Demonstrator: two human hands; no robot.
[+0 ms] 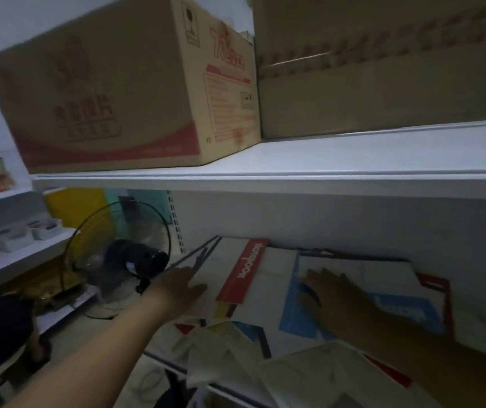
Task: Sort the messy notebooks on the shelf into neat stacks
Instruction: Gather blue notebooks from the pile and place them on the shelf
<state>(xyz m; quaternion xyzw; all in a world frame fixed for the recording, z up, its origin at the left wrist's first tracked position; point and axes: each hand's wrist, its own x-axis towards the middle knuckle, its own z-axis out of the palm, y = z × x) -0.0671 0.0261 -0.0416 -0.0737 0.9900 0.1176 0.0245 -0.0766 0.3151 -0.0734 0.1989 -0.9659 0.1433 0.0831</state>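
The notebooks (236, 343) lie scattered in overlapping layers on the lower shelf, at skewed angles and not yet stacked. The blue notebook (397, 313) lies directly under the right hand (334, 295), its long axis running roughly along the shelf and extending to the right of that hand. The red-banded notebook (246, 272) lies between the two hands, its band pointing away towards the back wall (324, 219), so the two covers sit crosswise to each other. The left hand (181, 285) rests flat on a pale cover just left of that band. Both hands have fingers extended and press down; neither grips anything. Judgement: the right hand is nearer the blue notebook, the left nearer the red-banded one; squaring them requires turning one. A fan (118, 254) stands beyond the left hand; a cardboard box (112, 92) sits above.
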